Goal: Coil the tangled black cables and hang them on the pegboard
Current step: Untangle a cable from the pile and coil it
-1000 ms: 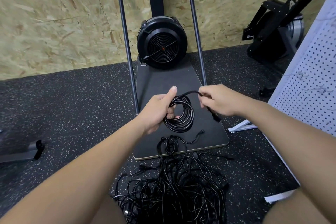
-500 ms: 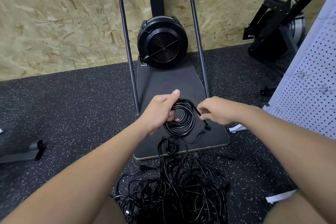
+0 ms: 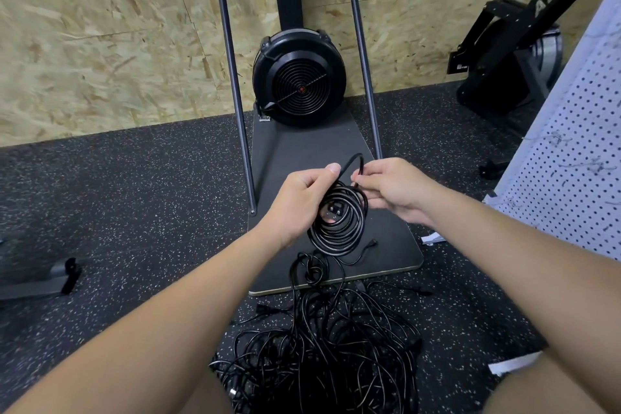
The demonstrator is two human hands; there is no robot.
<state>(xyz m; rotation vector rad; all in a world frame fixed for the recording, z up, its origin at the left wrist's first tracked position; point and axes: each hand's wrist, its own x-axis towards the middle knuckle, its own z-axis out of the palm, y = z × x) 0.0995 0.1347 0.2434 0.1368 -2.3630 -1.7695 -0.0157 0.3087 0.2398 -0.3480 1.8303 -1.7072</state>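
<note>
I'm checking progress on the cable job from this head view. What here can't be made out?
- Left hand inner fingers: behind the coiled black cable.
- Cable end pinched by the right hand: covered by its fingers.
- Tangled heap of black cables on the floor: the count is unreadable, and its near side is cut off by the bottom edge and the arms.
- White perforated pegboard: cut off by the right edge; its hooks are too small and blurred to tell.

The coil (image 3: 337,222) is showing glossy black; the tangle (image 3: 322,356) below the coil is showing the same black; the floor (image 3: 134,198) is lying dark grey with pale speckles; the pegboard (image 3: 571,178) right of the coil is showing white, dotted with dark holes; the wall (image 3: 100,44) is showing tan flaked chipboard.
</note>
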